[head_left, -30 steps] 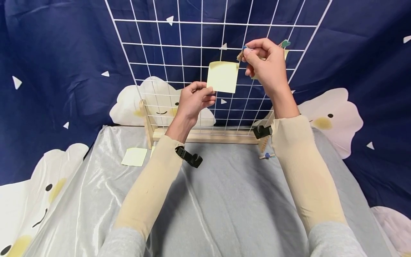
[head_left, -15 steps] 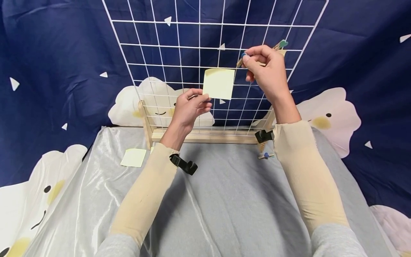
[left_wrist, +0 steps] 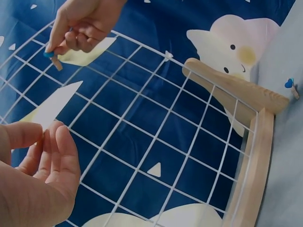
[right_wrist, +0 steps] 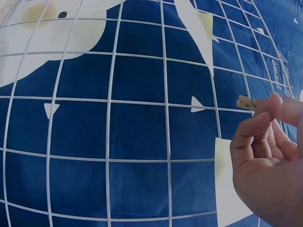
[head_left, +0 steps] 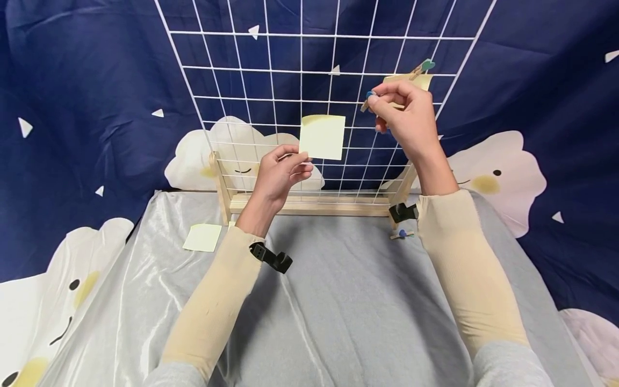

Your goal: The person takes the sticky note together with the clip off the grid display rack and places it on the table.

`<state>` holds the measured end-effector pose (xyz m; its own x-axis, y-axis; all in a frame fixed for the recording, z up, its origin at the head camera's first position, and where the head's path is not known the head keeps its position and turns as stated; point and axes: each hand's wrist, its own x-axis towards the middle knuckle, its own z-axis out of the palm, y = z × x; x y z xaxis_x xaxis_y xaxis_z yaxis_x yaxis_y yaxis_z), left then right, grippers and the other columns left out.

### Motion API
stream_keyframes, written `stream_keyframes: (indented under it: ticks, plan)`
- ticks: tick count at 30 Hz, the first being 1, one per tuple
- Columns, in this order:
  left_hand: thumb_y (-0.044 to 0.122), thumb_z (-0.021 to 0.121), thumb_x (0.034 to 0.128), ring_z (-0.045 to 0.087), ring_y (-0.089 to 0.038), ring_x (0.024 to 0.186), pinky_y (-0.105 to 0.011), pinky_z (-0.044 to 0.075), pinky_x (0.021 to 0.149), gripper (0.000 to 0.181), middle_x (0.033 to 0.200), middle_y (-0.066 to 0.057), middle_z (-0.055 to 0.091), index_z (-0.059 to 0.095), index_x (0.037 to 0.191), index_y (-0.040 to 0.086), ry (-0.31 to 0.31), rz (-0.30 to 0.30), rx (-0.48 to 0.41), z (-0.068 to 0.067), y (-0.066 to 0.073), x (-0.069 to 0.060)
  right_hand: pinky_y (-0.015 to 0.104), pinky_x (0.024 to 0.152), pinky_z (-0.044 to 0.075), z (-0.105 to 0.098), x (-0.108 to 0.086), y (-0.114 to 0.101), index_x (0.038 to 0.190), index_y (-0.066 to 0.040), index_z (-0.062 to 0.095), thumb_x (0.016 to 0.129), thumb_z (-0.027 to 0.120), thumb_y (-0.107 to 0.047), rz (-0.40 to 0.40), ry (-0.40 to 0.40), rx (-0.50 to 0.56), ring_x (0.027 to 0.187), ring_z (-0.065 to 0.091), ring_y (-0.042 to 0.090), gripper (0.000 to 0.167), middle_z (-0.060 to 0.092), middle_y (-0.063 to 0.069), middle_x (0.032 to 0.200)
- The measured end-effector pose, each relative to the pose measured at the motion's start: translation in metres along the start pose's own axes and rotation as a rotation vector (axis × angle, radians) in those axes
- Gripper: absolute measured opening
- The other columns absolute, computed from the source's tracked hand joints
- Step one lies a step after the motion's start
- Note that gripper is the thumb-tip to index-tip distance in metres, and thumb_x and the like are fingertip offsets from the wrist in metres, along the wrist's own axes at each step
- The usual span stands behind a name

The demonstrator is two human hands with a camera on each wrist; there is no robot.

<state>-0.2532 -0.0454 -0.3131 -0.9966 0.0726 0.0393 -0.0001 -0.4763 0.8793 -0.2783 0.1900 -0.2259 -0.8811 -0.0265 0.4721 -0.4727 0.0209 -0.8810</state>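
My left hand [head_left: 280, 173] pinches the lower left corner of a pale yellow sticky note [head_left: 322, 137], which stands in front of the white wire grid [head_left: 301, 70]. Between the thumb and finger of my right hand [head_left: 408, 115] is a small wooden clip with a blue top [head_left: 366, 102], up and to the right of that note. The right wrist view shows the clip's wooden end [right_wrist: 245, 103] pointing away from the fingertips. Behind the right hand, a second yellow note [head_left: 423, 81] hangs on the grid under a clip with a green heart [head_left: 426, 65].
The grid stands in a wooden base [head_left: 314, 206] on a grey cloth [head_left: 338, 301]. Another yellow note [head_left: 202, 237] lies on the cloth at the left, a sliver of one beside it. A clip with a blue heart [head_left: 402, 234] lies near the base's right foot.
My left hand has moved down and left with the note. My right hand has come down slightly with its clip, and more of the hanging note shows above it.
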Motion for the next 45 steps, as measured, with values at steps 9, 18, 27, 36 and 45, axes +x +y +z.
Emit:
stream_keyframes:
  ticks: [9, 18, 27, 36, 45]
  plan:
    - [-0.003, 0.064, 0.0961, 0.067, -0.015, 0.066, -0.024, 0.061, 0.068, 0.010, 0.085, -0.011, 0.068, 0.057, 0.097, 0.004, 0.009, -0.022, 0.004, -0.010, -0.006, -0.006, 0.022, 0.053, 0.052, -0.006, -0.009, 0.007, 0.099, -0.002, 0.071, 0.090, 0.075, -0.004, 0.017, 0.007, -0.013, 0.050, 0.055, 0.016, 0.010, 0.068, 0.007, 0.076]
    - [-0.003, 0.065, 0.0961, 0.068, -0.014, 0.067, -0.024, 0.061, 0.068, 0.011, 0.085, -0.010, 0.068, 0.057, 0.097, 0.004, 0.021, -0.044, -0.002, -0.020, -0.012, -0.012, 0.021, 0.054, 0.053, -0.012, -0.019, 0.014, 0.101, -0.001, 0.072, 0.091, 0.075, -0.004, 0.027, 0.028, -0.045, 0.049, 0.056, 0.014, 0.012, 0.068, 0.004, 0.076]
    - [-0.003, 0.065, 0.0961, 0.068, -0.014, 0.066, -0.024, 0.061, 0.069, 0.012, 0.084, -0.010, 0.069, 0.055, 0.099, 0.004, 0.039, -0.066, -0.017, -0.027, -0.016, -0.017, 0.020, 0.050, 0.051, -0.019, -0.026, 0.023, 0.099, 0.002, 0.071, 0.090, 0.075, -0.002, 0.019, 0.036, -0.001, 0.047, 0.055, 0.014, 0.010, 0.069, 0.005, 0.074]
    - [-0.004, 0.064, 0.0960, 0.068, -0.013, 0.066, -0.024, 0.061, 0.069, 0.012, 0.082, -0.009, 0.070, 0.055, 0.098, 0.004, 0.045, -0.075, -0.026, -0.033, -0.020, -0.021, 0.019, 0.052, 0.052, -0.025, -0.033, 0.030, 0.104, 0.005, 0.070, 0.092, 0.074, -0.004, 0.039, 0.038, -0.029, 0.048, 0.055, 0.013, 0.015, 0.068, 0.003, 0.075]
    - [-0.003, 0.064, 0.0967, 0.068, -0.013, 0.066, -0.024, 0.061, 0.069, 0.012, 0.084, -0.009, 0.069, 0.054, 0.099, 0.004, 0.067, -0.096, -0.005, -0.041, -0.026, -0.026, 0.020, 0.049, 0.050, -0.029, -0.039, 0.037, 0.099, 0.000, 0.071, 0.091, 0.075, -0.004, 0.042, 0.035, -0.041, 0.048, 0.054, 0.014, 0.009, 0.068, 0.006, 0.075]
